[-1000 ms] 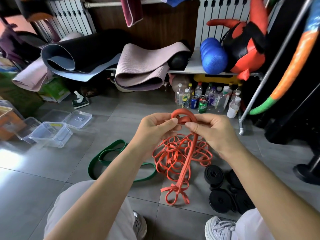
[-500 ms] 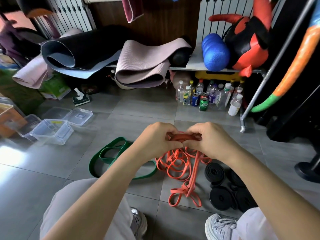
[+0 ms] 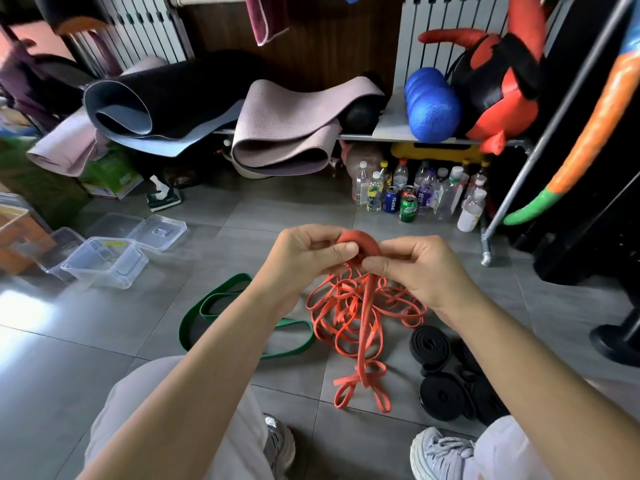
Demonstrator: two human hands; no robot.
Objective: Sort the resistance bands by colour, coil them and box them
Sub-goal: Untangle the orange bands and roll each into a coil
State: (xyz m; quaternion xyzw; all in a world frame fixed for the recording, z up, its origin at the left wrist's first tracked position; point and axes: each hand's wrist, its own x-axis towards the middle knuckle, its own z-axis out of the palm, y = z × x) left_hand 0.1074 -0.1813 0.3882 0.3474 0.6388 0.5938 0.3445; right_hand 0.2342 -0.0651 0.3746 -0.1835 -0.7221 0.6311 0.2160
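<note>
Tiled floor (image 3: pixel 104 341) below; your left hand (image 3: pixel 304 263) and right hand (image 3: pixel 420 271) pinched a half-wound orange coil (image 3: pixel 360 241). Next step likely called for rolling in its tail (image 3: pixel 367 303).

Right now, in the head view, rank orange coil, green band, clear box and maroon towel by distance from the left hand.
1. orange coil, held in the left hand.
2. green band, floor, lower left.
3. clear box, floor, far left.
4. maroon towel, hanging at back.
</note>
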